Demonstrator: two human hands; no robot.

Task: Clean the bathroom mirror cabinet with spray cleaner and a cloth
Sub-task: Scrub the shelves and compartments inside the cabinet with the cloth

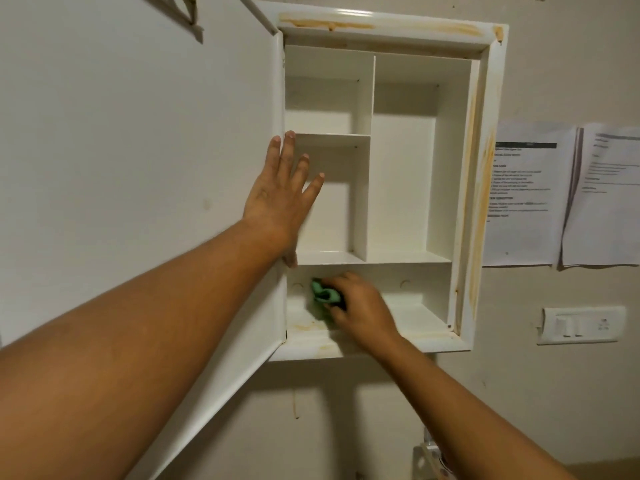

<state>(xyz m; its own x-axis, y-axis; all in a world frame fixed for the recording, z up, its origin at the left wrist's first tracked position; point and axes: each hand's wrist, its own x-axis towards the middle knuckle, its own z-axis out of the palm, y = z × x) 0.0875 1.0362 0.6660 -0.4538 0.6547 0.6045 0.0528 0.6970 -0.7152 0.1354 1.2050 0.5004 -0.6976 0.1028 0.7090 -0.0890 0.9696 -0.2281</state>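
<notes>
Arms reach up from the lower edge toward a white cabinet (485,168) set in a beige wall (554,393). The left hand (277,202) lies flat, fingers straight and spread, on the hinged edge of the open door (138,168), with its fingertips over the middle left compartment. The right hand (360,306) is inside the bottom compartment, fingers curled round a green cloth (323,296) that it holds against the left part of the compartment floor. Orange-brown stains (479,188) streak the frame's top and right side and the bottom ledge. Right of the cabinet hang two printed sheets (526,195), whose black lettering is too blurred to read. Below them sits a white switch plate (581,325).
</notes>
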